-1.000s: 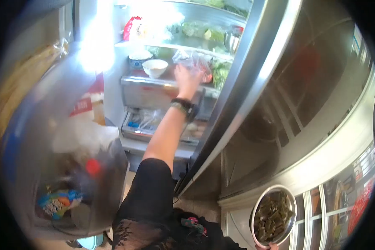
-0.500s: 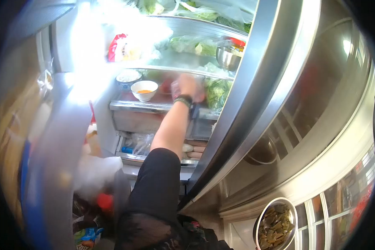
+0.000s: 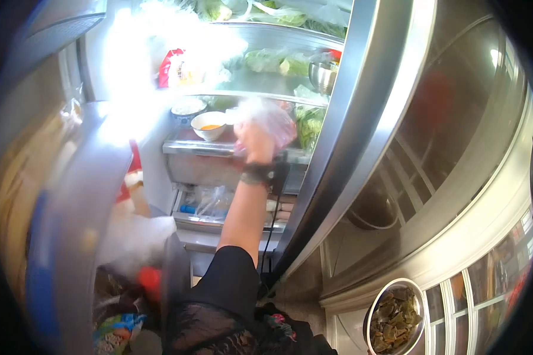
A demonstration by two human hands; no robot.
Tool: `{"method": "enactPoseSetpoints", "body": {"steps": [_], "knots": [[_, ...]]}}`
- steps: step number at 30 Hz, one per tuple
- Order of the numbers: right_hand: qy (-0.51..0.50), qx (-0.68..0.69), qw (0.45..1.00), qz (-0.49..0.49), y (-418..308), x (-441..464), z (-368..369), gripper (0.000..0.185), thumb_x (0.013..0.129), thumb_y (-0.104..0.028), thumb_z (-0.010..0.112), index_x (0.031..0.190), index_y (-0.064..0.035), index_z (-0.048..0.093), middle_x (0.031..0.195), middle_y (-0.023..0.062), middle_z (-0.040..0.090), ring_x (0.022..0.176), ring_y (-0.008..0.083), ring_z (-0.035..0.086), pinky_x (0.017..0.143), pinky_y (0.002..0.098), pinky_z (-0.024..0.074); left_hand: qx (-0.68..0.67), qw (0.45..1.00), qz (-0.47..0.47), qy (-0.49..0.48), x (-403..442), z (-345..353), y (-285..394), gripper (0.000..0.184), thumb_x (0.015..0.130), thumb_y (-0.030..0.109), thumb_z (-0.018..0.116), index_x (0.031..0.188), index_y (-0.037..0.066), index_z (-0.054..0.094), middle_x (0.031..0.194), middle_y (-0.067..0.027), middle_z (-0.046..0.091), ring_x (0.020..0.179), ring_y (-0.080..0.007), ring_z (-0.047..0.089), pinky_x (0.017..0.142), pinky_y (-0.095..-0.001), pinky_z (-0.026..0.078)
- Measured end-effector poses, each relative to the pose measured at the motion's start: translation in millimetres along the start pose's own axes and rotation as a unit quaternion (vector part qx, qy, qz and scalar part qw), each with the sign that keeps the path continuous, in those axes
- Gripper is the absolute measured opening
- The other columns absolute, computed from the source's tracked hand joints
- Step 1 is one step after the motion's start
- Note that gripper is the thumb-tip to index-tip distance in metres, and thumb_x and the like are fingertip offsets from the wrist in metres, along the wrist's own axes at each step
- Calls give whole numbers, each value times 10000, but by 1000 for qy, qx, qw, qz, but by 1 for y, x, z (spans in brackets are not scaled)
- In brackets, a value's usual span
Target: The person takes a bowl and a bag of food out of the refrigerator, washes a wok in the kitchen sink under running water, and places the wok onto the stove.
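Note:
My left hand reaches into the fridge and grips a clear plastic bag with something pinkish-red inside, blurred by motion. A dark band circles that wrist. Just left of the hand, a white bowl with orange liquid stands on the shelf, and a blue-patterned bowl of something white is behind it. At the lower right, a metal bowl of brownish-green leaves is held up, tilted towards me. Only a sliver of my right hand shows at its lower rim; the rest is out of frame.
The fridge's right door stands close beside my arm. Its left door is swung out, with packed items in its racks. Bagged greens, a steel bowl and a red packet occupy shelves. Below is a drawer with bags.
My left hand has drawn back towards me and slightly down, and the plastic bag has come forward with it. The leaf-filled bowl stays at the lower right.

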State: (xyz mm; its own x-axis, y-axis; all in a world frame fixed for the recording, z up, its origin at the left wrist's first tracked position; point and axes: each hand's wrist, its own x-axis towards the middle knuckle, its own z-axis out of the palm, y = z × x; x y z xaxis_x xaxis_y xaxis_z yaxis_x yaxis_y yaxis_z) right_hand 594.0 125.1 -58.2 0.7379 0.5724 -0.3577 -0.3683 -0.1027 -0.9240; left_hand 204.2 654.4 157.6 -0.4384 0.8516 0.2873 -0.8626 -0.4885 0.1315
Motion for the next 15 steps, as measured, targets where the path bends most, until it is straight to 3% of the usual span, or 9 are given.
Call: {"method": "enactPoseSetpoints", "body": {"steps": [1,2,3,4,5,7,12,15], "knots": [[-5,-2,1000,1,1,5,-7,361,899,-184,517,1162,58,463,1144,209,535,1011,381,576,940,528,475,-5,1000,10,17,-17,-1,9,271,932,129,470,1153,-24,506,1043,-124,607,945,-244,607,809,-384,522],[-34,-2,999,-1,2,10,-15,369,899,-197,525,1165,55,474,1147,201,539,1003,371,581,929,512,482,320,931,171,39,-36,-5,16,291,929,138,477,1165,-28,511,1053,-145,611,965,-276,594,834,-399,500],[-63,-1,998,-3,3,15,-24,377,899,-210,532,1167,51,485,1150,192,544,996,361,586,918,497,488,602,734,308,59,-55,-10,24,311,926,148,484,1176,-32,517,1063,-166,615,986,-308,582,860,-414,478],[-70,-5,998,-1,-1,16,-26,377,899,-210,532,1167,51,485,1150,192,544,996,361,586,918,497,488,802,437,399,74,-75,-12,33,331,923,158,490,1188,-37,522,1073,-187,619,1006,-339,569,885,-429,456],[-88,6,996,1,-6,16,-27,384,896,-220,547,1172,42,496,1161,173,550,1013,346,581,916,487,484,763,523,369,90,-95,-12,42,363,900,124,514,1227,-32,517,1079,-221,613,1021,-391,548,905,-442,422],[-161,24,987,16,-15,22,-40,444,877,-253,613,1219,6,501,1210,115,552,1099,298,543,927,454,464,770,532,341,92,-150,-17,60,383,878,94,524,1240,-29,509,1072,-229,610,1011,-406,545,891,-441,423],[-214,-45,976,20,-30,44,-73,474,862,-258,637,1231,5,497,1233,118,540,1119,297,530,928,446,465,814,535,217,73,-294,11,110,443,805,16,561,1242,-30,502,1052,-249,602,981,-425,539,858,-445,422],[-241,-61,968,28,-36,49,-85,493,853,-261,652,1238,4,495,1247,119,533,1132,297,523,929,442,465,803,520,290,-29,-352,21,128,454,777,-28,575,1225,-37,502,1042,-230,606,977,-401,552,856,-430,432]]}}
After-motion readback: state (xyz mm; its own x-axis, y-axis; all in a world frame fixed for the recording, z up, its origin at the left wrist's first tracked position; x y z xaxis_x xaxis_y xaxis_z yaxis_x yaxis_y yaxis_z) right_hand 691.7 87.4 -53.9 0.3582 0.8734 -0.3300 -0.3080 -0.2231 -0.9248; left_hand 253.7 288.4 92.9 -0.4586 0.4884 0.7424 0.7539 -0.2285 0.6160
